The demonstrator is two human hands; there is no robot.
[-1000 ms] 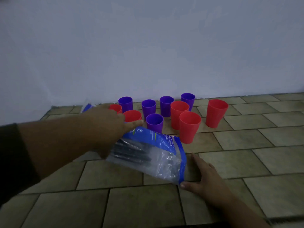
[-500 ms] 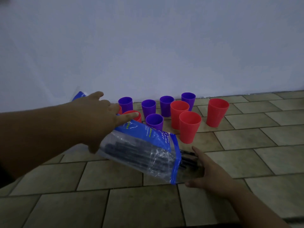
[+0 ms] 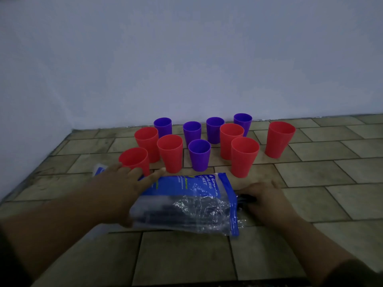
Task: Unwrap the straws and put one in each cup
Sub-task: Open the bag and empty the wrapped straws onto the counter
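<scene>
- Bag [image 3: 186, 206] of straws [image 3: 245, 198] at lower centre, over tiled floor [image 3: 310, 204], open end to the right.
- Left hand [image 3: 122, 191] grips bag's left end, fingers spread on top.
- Right hand [image 3: 267, 200] curls round the dark straw ends sticking out.
- Six red cups [image 3: 170, 152] and five purple cups [image 3: 199, 154] stand just behind.
- Second packet [image 3: 99, 169] partly hidden behind left hand.

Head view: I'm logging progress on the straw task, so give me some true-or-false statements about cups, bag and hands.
1. Six red cups stand on the tiled surface. True.
2. Every cup holds a straw. False: the red cups and purple cups look empty.
3. The left hand holds the straw bag. True.
4. The bag lies behind the cups. False: it lies in front, nearer the person.
</scene>
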